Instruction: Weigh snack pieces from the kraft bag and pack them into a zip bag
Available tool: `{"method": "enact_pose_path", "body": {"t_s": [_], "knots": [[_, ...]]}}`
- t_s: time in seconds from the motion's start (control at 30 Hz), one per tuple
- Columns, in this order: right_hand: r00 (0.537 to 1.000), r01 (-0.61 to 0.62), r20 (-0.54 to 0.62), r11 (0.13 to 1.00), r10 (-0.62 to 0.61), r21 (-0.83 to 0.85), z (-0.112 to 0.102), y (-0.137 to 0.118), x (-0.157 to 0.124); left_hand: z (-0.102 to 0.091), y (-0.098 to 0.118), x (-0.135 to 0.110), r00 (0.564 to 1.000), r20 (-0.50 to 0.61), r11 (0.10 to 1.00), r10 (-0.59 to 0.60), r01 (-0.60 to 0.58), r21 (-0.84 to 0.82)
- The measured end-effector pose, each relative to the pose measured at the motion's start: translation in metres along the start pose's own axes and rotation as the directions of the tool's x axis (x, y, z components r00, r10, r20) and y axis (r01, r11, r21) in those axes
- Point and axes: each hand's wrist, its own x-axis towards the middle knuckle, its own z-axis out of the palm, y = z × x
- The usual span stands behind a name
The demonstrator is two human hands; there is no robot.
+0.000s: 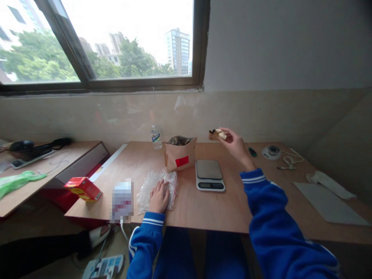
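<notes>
My right hand (pixel 236 146) is raised over the back of the table, right of the kitchen scale (pixel 208 169), its fingers closed on a small brown-and-cream piece (pixel 217 134) with a dark edge; its kind is unclear. Nothing lies on the scale's metal plate. My left hand (pixel 159 198) rests flat, palm down, on a pile of clear plastic zip bags (pixel 144 192). Behind the bags stands a brown paper pouch (pixel 171 155) with a red label, its top open; its contents are too dark to make out.
A plastic bottle (pixel 156 138) stands near the wall. To the left are a red-and-yellow box (pixel 84 188) and a blurred-out item (pixel 122 200). A white dome camera (pixel 271 152) with its cable and a grey sheet (pixel 328 203) lie right. A person's foot (pixel 101 233) shows below.
</notes>
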Motion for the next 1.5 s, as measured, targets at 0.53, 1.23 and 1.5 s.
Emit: {"method": "enact_pose_path", "body": {"t_s": [0.53, 1.23, 1.5], "knots": [[0.996, -0.084, -0.009, 0.851, 0.093, -0.518, -0.004, 0.101, -0.172, 0.001, -0.001, 0.002, 1.000, 0.002, 1.000, 0.001, -0.001, 0.000], [0.966, 0.209, 0.233, 0.873, -0.113, -0.441, 0.026, 0.055, -0.188, 0.006, -0.004, 0.000, 1.000, -0.002, 0.999, 0.016, -0.016, 0.037], [0.963, 0.193, 0.265, 0.828, -0.056, -0.526, 0.033, 0.052, -0.181, 0.009, -0.006, 0.000, 1.000, -0.024, 0.999, 0.017, -0.016, 0.050]]}}
